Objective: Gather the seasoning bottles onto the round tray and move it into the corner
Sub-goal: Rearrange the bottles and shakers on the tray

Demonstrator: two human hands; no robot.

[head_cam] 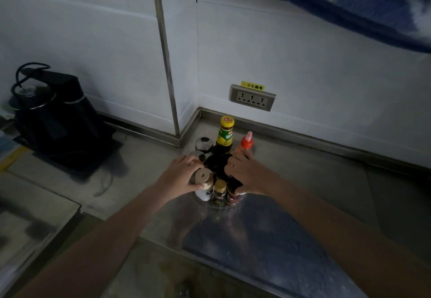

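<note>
A round clear tray [217,206] sits on the steel counter, a short way out from the wall corner, packed with several seasoning bottles. At the back stand a tall yellow-capped sauce bottle [225,134] and an orange squeeze bottle [246,142]. A glass jar with a dark lid [203,144] is at the back left. In front are a white jar with a wooden lid [204,184] and two small spice jars [219,192]. My left hand [180,176] grips the tray's left side against the white jar. My right hand [247,174] grips its right side.
A black electric kettle [46,111] on its base stands at the left by the wall. A wall socket strip [253,97] with a yellow warning label sits above the counter behind the tray. A steel corner post [165,52] runs up the wall.
</note>
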